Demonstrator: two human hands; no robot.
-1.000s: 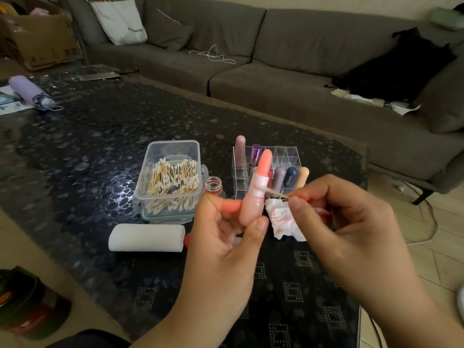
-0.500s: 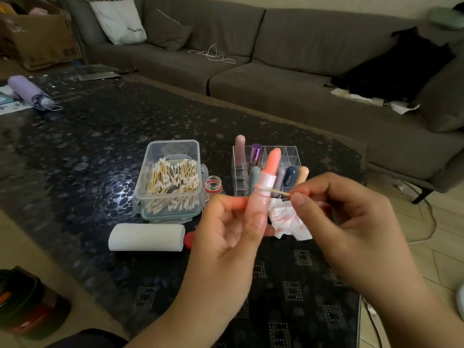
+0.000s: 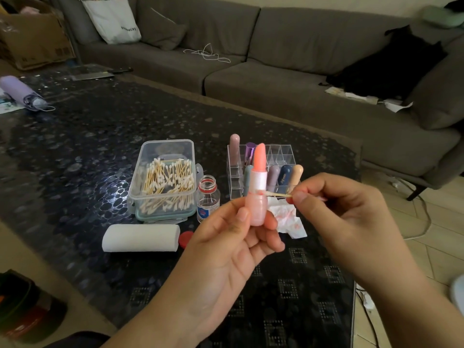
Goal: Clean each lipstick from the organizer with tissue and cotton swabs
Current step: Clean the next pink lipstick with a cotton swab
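The left hand (image 3: 233, 237) grips an uncapped pink lipstick (image 3: 258, 187) upright; the right hand (image 3: 334, 209) pinches a cotton swab (image 3: 277, 194) against its collar — one mid-clean. Beyond both hands, several lipsticks wait in the organizer (image 3: 281, 156) — most work probably remains.

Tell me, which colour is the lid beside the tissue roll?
Red: the lid shows best in the head view.
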